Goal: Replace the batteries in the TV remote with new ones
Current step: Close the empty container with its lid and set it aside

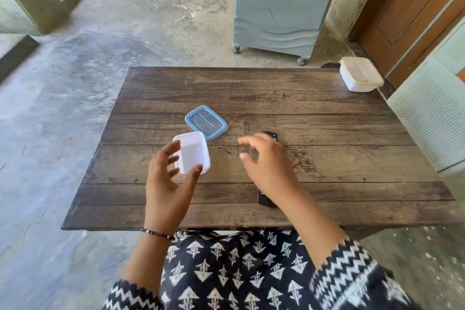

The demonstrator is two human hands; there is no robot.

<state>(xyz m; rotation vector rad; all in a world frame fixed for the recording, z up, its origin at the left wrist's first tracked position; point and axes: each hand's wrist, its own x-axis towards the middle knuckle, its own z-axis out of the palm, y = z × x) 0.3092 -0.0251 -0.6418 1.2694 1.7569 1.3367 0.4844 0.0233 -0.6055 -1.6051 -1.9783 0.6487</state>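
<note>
Remote: black TV remote lying flat on the wooden table, its length running away from the person; most of its middle is hidden under the right forearm, so only the far tip and the near end show.
Head view, landmark: everything below is placed from the remote.
Right hand: hovers over the remote's far half, fingers spread and loosely bent, blurred, pinching nothing; whether it touches the remote I cannot tell.
Left hand: well to the left of the remote, fingers and thumb fanned apart around the near side of the white container; contact with it cannot be made out.
White container: small, rectangular, lidless, left of the remote's far end, standing on the table; what lies inside is not readable.
Blue lid: clear with a blue rim, lying flat just beyond the white container, left of the remote and farther off.
Closed box: white tub with a cream lid, far beyond and right of the remote, at the table's far right corner.
Air cooler: grey, on castors, standing on the concrete floor well beyond the remote, past the table's far edge.
Bracelet: dark beaded band on the left wrist, nearer than the remote and to its left.
</note>
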